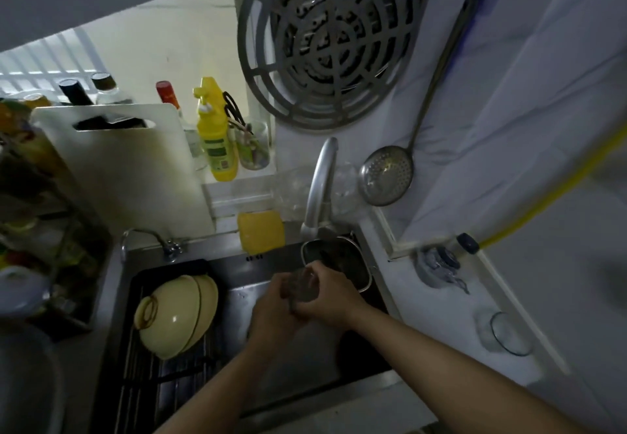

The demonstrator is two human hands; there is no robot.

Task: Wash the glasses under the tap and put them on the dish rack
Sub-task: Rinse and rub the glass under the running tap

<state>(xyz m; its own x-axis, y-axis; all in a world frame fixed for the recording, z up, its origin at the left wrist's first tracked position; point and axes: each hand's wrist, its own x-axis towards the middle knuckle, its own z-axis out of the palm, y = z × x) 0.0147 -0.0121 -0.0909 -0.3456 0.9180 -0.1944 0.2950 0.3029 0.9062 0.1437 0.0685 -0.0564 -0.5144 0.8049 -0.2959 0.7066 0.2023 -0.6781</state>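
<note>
Home kitchen: sink [271,264], tap [320,182], dish rack [142,366], skimmer [386,179].

Clear glass [303,287] between the hands, greyish in the dim light. Left in the sink, a black wire dish rack [142,376] carries pale yellow bowls [178,315] edged with a thin dark line. Far side: a bright yellow sponge [260,231], a yellow bottle [217,142] with a green label, a white cutting board [125,169]. Silver tap [320,182]. Right, a perforated steel skimmer [386,176], a yellow hose [556,193], another clear glass [505,333].
</note>
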